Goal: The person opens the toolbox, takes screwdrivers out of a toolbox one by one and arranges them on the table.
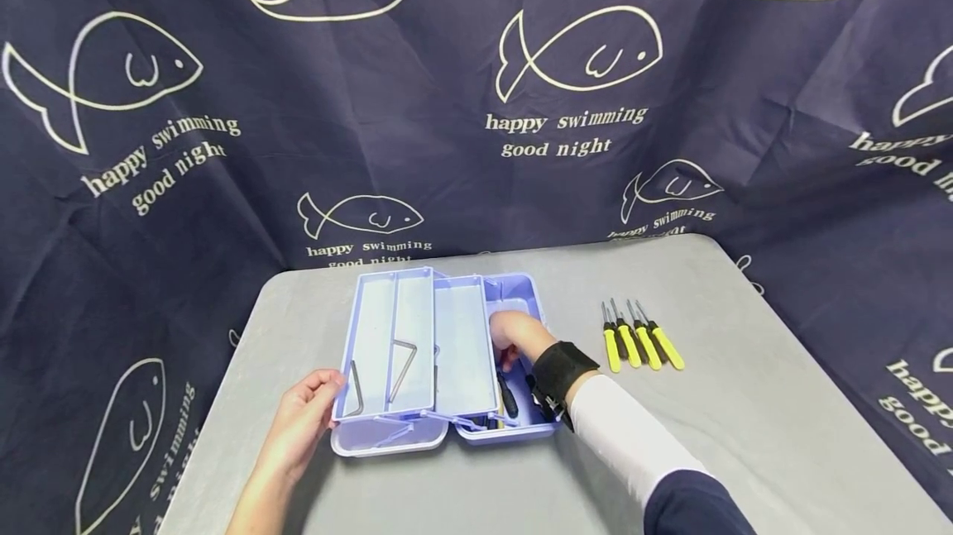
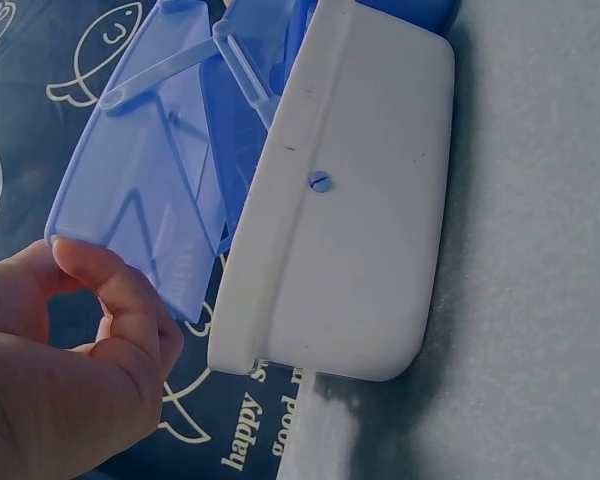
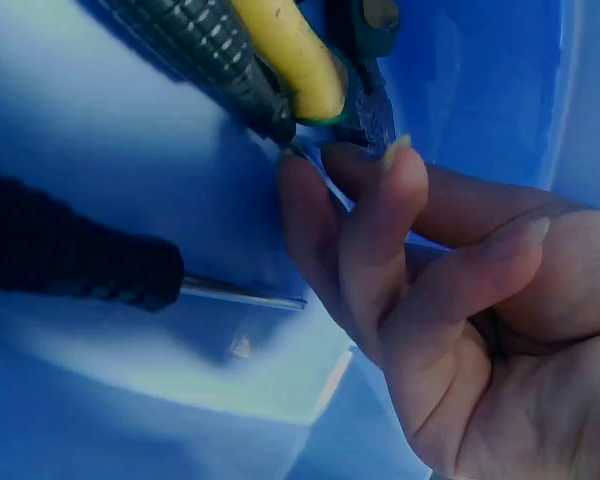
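Observation:
A light-blue cantilever toolbox (image 1: 390,438) stands unfolded on the table. My left hand (image 1: 301,419) pinches the near-left edge of its outer tray (image 1: 372,312); the left wrist view shows thumb and finger at the tray's corner. My right hand (image 1: 514,332) is down inside the deep right compartment (image 1: 527,291). In the right wrist view its thumb and fingertips pinch the thin metal shaft of a black ribbed-handled screwdriver (image 3: 205,50). Beside it are a yellow-handled tool (image 3: 305,65), partly hidden, and another black-handled screwdriver (image 3: 80,245). Bent hex keys (image 1: 357,388) lie in the outer tray.
Several yellow-and-black screwdrivers (image 1: 629,345) lie side by side on the grey table (image 1: 744,436), right of the toolbox. Folding link arms (image 1: 454,419) join the trays at the near end. A dark fish-print curtain (image 1: 447,105) hangs behind the table.

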The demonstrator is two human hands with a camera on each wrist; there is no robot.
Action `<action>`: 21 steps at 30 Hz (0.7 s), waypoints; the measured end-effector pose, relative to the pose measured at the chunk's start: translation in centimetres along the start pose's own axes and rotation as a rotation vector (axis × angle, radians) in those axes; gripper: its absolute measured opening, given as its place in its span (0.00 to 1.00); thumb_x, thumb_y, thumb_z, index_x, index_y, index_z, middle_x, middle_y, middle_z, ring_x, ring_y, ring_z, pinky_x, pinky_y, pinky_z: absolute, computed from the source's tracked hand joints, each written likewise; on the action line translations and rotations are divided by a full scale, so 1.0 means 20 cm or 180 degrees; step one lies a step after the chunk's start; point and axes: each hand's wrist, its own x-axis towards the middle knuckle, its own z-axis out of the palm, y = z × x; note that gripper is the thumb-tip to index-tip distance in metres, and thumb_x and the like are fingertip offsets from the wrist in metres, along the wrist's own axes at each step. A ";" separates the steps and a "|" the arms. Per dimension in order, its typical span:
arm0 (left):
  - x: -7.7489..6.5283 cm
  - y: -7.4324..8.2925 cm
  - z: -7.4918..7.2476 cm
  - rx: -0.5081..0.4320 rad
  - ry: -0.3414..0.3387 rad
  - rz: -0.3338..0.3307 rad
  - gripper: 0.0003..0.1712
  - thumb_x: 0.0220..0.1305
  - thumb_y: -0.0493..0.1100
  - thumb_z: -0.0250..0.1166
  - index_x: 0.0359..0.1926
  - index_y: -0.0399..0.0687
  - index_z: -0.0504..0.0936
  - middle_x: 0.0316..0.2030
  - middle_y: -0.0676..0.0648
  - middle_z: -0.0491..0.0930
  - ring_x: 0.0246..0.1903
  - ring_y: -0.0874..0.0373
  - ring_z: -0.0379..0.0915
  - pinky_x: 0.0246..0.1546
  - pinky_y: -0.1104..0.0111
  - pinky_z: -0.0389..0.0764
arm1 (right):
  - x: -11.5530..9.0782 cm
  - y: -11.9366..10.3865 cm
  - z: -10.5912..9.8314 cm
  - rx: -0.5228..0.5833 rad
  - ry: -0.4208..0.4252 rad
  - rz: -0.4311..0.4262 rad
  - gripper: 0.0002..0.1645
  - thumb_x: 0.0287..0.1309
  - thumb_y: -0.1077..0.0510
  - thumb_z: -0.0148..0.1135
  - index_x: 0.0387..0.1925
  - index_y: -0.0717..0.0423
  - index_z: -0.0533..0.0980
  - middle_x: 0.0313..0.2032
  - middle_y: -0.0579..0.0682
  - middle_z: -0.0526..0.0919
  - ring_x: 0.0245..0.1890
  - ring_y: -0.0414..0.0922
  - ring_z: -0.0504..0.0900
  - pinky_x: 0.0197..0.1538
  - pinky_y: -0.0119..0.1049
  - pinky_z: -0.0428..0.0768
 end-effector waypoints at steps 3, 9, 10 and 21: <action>-0.01 -0.01 0.00 0.0012 0.0005 0.0021 0.07 0.77 0.35 0.57 0.38 0.41 0.77 0.21 0.56 0.74 0.19 0.67 0.68 0.22 0.75 0.72 | 0.01 0.01 0.01 0.0054 -0.0006 -0.0004 0.17 0.62 0.75 0.63 0.17 0.65 0.76 0.10 0.50 0.77 0.08 0.38 0.73 0.16 0.23 0.67; 0.00 -0.01 -0.01 0.0002 0.0001 0.0075 0.08 0.77 0.36 0.56 0.38 0.40 0.77 0.21 0.56 0.75 0.20 0.66 0.68 0.22 0.74 0.72 | 0.03 0.01 0.02 0.0106 0.0097 -0.0041 0.17 0.59 0.76 0.64 0.16 0.64 0.76 0.10 0.51 0.78 0.09 0.39 0.73 0.16 0.24 0.67; 0.00 0.00 -0.01 -0.0002 0.0001 0.0070 0.08 0.78 0.36 0.56 0.38 0.40 0.77 0.21 0.56 0.75 0.20 0.66 0.68 0.22 0.74 0.72 | 0.03 0.01 0.02 0.0145 0.0084 -0.0062 0.18 0.59 0.76 0.64 0.16 0.63 0.75 0.10 0.51 0.77 0.09 0.39 0.74 0.16 0.24 0.67; -0.01 0.00 -0.01 0.0003 0.0011 0.0031 0.08 0.78 0.36 0.56 0.37 0.41 0.78 0.21 0.56 0.76 0.20 0.67 0.70 0.23 0.74 0.73 | 0.02 0.01 0.01 0.0038 -0.0118 -0.0158 0.21 0.60 0.78 0.60 0.16 0.61 0.72 0.13 0.50 0.75 0.12 0.38 0.73 0.19 0.23 0.72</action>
